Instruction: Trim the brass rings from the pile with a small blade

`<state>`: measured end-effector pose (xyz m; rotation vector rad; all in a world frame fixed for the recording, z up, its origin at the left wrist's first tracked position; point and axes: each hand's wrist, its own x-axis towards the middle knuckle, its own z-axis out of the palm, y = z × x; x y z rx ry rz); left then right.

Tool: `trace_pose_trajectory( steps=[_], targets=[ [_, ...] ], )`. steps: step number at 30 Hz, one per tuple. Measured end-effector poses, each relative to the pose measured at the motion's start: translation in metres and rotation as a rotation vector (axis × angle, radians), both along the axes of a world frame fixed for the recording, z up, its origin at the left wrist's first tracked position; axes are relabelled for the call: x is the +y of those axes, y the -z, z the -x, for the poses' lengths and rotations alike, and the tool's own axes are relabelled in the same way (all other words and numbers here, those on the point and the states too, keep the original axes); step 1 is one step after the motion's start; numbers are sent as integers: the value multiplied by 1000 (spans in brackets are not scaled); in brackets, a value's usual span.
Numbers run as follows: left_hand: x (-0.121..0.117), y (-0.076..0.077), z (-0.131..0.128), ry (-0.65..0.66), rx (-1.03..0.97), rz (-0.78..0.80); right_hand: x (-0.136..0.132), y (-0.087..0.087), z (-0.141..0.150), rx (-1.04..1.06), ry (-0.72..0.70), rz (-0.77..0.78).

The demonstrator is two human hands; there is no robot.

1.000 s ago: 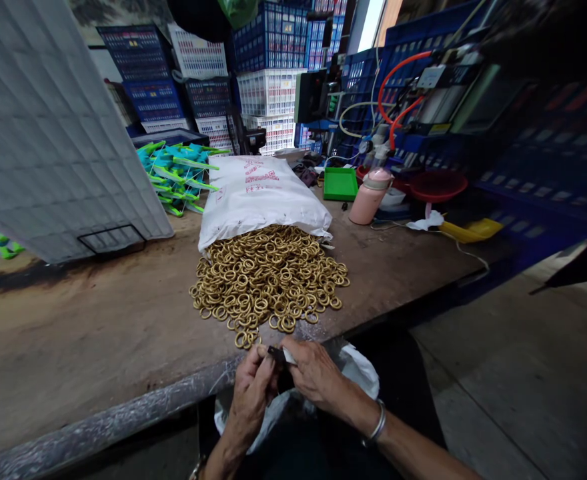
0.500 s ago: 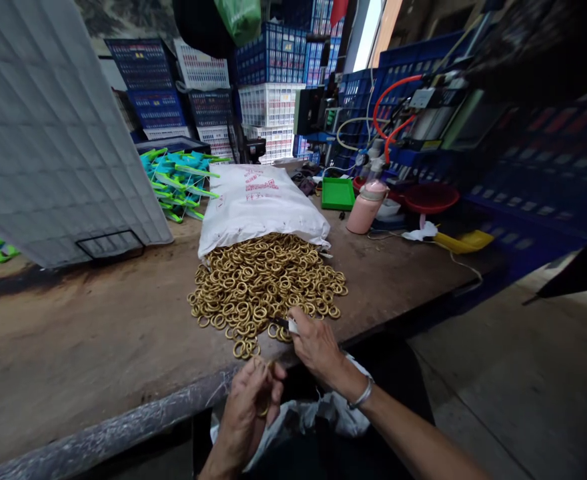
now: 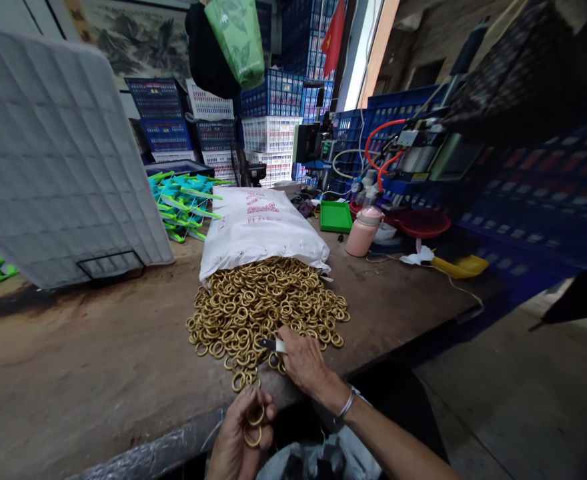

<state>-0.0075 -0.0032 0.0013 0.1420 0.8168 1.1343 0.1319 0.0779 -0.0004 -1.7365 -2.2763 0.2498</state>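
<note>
My left hand [image 3: 233,430] is closed at the table's front edge, palm partly turned up. Two gold-coloured rings [image 3: 256,423] show in its fingers. To its upper right, my right hand [image 3: 303,360] is closed around a small tool [image 3: 273,345] with a black end and a pale part; its kind is unclear. That hand is at the near right side of a heap of gold-coloured rings [image 3: 258,300], its fingertips over the rings. The heap spills from the mouth of a white printed sack [image 3: 263,230] lying on the table.
A grey ribbed panel [image 3: 73,160] stands at left, beside turquoise and lime plastic parts [image 3: 183,200]. A pink bottle [image 3: 363,233], green tray [image 3: 336,217], red dish [image 3: 418,223] and yellow scoop [image 3: 461,265] are at right. Stacked crates [image 3: 273,133] stand behind.
The camera view has tilted up, so the scene sits lower. My left hand has turned, bringing two rings into clearer sight. My right hand has shifted slightly left with the tool.
</note>
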Motion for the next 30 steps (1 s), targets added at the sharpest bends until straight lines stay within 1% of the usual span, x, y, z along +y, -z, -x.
trace_pose_trajectory(
  steps=[2,4,9,12,15,17,20,23,25,28,30],
  targets=[
    [2,0,-2,11,50,-35,2,0,-1,37,8,-3],
    [4,-2,-6,3,109,-73,4,-1,-2,137,34,5],
    [12,-6,-19,-70,345,-187,-1,-10,4,613,76,38],
    [17,-6,-26,-102,450,-204,-14,-15,9,835,87,149],
    [21,-9,-30,-146,523,-237,-25,-18,11,974,128,292],
    [21,-11,-30,-158,592,-287,-30,-18,11,1009,138,332],
    [19,-14,-28,-142,691,-340,-34,-12,9,1009,120,357],
    [16,-16,-27,-123,723,-346,-37,-5,6,994,107,373],
    [14,-16,-27,-110,712,-335,-39,-4,3,976,88,370],
    [13,-14,-26,-92,728,-338,-40,-10,-2,932,42,364],
    [11,-12,-25,-91,811,-384,-40,-16,-6,906,17,341]
  ],
)
